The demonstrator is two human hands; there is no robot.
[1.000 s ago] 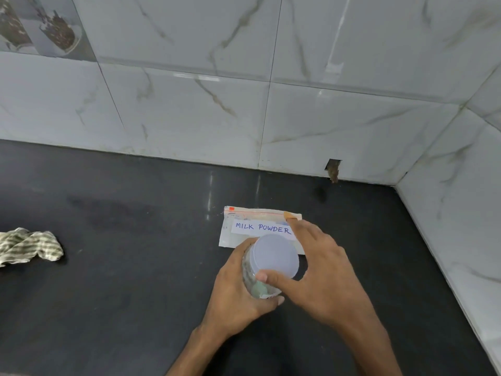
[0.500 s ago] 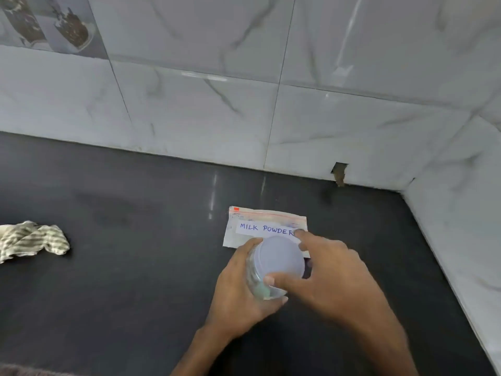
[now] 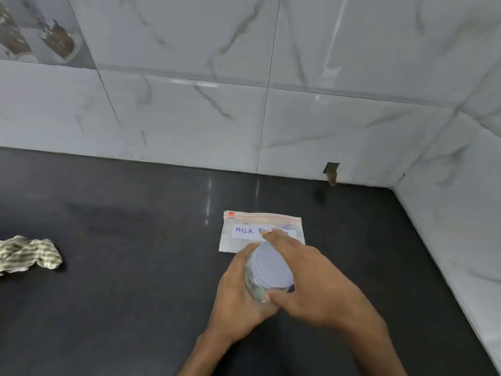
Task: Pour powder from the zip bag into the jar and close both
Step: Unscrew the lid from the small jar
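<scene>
A clear jar (image 3: 252, 287) with a pale lavender lid (image 3: 271, 267) stands on the black counter (image 3: 122, 308). My left hand (image 3: 238, 297) wraps around the jar's left side. My right hand (image 3: 314, 283) grips the lid's rim, thumb at the front and index finger over the back edge. Just behind the jar lies a flat zip bag (image 3: 238, 232) with a white label reading MILK POWDER; my finger covers part of the label. The bag's zip edge faces the wall.
A crumpled striped cloth (image 3: 27, 255) lies at the left of the counter. Marble-tiled walls (image 3: 298, 118) close the back and right sides, meeting in a corner at far right. A small notch (image 3: 332, 173) is cut at the wall's base.
My right hand has turned on the lid, its index finger sliding left across the bag's label. The view has shifted slightly. Jar and bag stay in place.
</scene>
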